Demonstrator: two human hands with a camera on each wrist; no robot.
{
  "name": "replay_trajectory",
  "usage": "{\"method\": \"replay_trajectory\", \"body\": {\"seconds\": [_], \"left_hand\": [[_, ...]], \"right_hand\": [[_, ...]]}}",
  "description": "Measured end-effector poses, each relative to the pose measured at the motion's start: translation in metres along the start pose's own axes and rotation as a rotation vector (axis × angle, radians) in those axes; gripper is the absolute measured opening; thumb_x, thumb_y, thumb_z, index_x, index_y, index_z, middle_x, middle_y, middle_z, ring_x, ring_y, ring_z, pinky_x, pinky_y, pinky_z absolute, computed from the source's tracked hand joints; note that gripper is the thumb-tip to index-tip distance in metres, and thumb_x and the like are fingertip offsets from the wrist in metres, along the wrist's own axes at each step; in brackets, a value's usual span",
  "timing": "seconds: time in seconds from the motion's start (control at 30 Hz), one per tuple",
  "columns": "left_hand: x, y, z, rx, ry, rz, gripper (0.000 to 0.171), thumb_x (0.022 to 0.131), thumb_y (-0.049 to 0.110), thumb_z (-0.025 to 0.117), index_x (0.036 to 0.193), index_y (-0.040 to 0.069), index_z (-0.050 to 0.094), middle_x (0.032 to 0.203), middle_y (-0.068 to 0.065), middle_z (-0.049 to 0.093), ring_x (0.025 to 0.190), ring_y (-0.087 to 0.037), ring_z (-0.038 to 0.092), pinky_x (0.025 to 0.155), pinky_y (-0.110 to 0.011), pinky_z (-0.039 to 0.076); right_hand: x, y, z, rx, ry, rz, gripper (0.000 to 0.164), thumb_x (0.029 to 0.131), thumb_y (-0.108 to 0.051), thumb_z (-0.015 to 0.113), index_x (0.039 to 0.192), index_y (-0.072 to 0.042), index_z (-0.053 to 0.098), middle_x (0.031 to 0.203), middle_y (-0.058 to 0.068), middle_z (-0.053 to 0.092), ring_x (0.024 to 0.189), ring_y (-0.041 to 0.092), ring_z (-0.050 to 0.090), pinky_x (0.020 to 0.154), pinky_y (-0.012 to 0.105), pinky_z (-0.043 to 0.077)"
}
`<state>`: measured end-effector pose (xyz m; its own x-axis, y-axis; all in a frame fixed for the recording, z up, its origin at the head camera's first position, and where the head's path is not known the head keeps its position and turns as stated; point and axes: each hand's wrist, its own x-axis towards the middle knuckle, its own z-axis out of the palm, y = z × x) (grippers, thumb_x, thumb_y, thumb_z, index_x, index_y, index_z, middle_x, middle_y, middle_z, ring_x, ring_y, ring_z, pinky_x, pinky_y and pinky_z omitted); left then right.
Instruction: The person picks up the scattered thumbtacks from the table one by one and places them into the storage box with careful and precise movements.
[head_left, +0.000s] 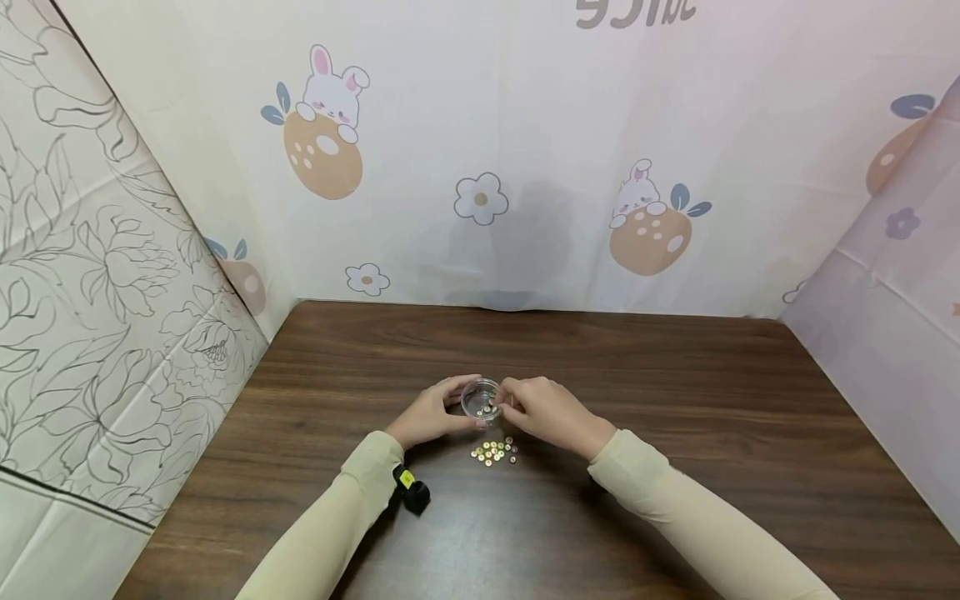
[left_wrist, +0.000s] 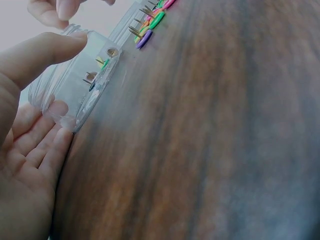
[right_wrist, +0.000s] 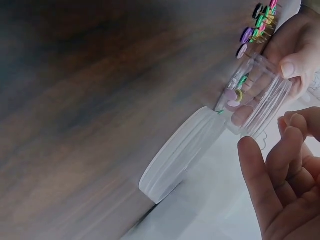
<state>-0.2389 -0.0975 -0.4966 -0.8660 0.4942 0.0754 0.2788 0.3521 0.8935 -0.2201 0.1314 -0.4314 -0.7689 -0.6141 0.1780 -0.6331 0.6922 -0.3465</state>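
My left hand (head_left: 438, 414) grips a small clear plastic jar (left_wrist: 70, 75), thumb on one side and fingers on the other. Several colourful thumbtacks (right_wrist: 239, 94) lie at the bottom of the jar. My right hand (head_left: 549, 412) is at the jar's open mouth with thumb and index tip together and the other fingers bent. I cannot tell whether a tack is between those fingertips. Close in front of the jar, a loose group of thumbtacks (head_left: 491, 452) lies on the table, with pins pointing up in the left wrist view.
A translucent round lid (right_wrist: 177, 157) lies beside the jar in the right wrist view. The dark wood table (head_left: 675, 375) reaches back to a printed cloth wall (head_left: 420, 242). A black device with a yellow label (head_left: 412, 492) sits at my left wrist.
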Motion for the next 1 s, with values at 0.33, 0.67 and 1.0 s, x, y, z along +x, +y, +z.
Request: {"method": "replay_trajectory", "body": {"seconds": [0.33, 0.67, 1.0], "left_hand": [[-0.001, 0.003, 0.000, -0.013, 0.008, 0.020, 0.076, 0.073, 0.035, 0.079, 0.139, 0.020, 0.044, 0.130, 0.000, 0.052, 0.114, -0.013, 0.051, 0.099, -0.044, 0.044], [-0.011, 0.036, -0.004, -0.020, -0.004, 0.034, 0.072, 0.077, 0.018, 0.077, 0.138, 0.005, 0.042, 0.132, -0.016, 0.050, 0.117, -0.028, 0.049, 0.100, -0.051, 0.041], [-0.012, 0.036, -0.005, -0.015, -0.002, 0.046, 0.071, 0.076, 0.018, 0.078, 0.138, 0.006, 0.044, 0.131, -0.016, 0.052, 0.116, -0.028, 0.050, 0.100, -0.051, 0.041]], "right_hand": [[-0.016, -0.001, 0.000, -0.025, -0.006, -0.057, 0.006, 0.087, -0.020, 0.062, 0.092, -0.021, 0.064, 0.064, -0.016, 0.049, 0.052, -0.001, 0.043, 0.045, 0.020, 0.041], [-0.029, 0.000, 0.005, 0.017, -0.026, -0.097, 0.006, 0.084, -0.015, 0.062, 0.086, -0.021, 0.062, 0.064, -0.018, 0.051, 0.053, -0.003, 0.045, 0.047, 0.019, 0.043], [-0.035, 0.001, 0.010, 0.022, -0.087, -0.101, 0.004, 0.083, -0.014, 0.066, 0.082, -0.015, 0.063, 0.061, -0.014, 0.050, 0.053, -0.002, 0.044, 0.046, 0.019, 0.042]]}}
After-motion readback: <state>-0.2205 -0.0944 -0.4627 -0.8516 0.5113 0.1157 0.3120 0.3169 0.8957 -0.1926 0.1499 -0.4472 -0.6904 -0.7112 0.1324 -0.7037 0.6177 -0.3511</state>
